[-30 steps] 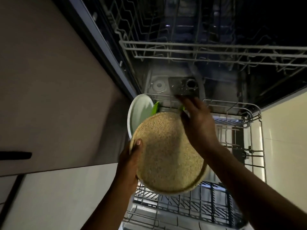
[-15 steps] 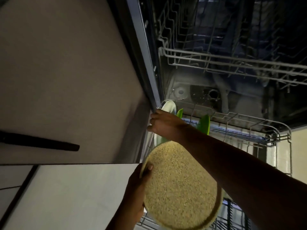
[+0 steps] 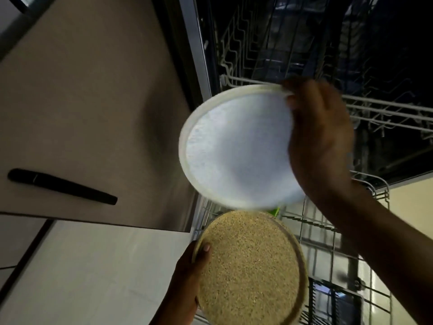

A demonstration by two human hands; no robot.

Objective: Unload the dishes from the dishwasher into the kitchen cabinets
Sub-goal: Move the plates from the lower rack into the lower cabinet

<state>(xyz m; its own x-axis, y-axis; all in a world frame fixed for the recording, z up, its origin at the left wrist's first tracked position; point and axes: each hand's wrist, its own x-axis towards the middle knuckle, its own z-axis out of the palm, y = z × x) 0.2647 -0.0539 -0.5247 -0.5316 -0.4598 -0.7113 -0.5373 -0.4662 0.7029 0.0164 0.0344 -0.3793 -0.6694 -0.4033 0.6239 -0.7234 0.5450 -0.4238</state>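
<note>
Above the pulled-out lower rack point(image 3: 328, 233), the right hand point(image 3: 321, 141) is gripping a white plate point(image 3: 236, 148) by its right rim, fingers point(image 3: 290, 86) curled over the top edge, the plate's face spreading out to the left of them and blurred. Just below, the left hand point(image 3: 187, 275) is holding a speckled tan plate point(image 3: 250, 268), thumb lying on its face at the left edge, other fingers hidden behind. A green sliver point(image 3: 274, 211) is showing between the plates.
</note>
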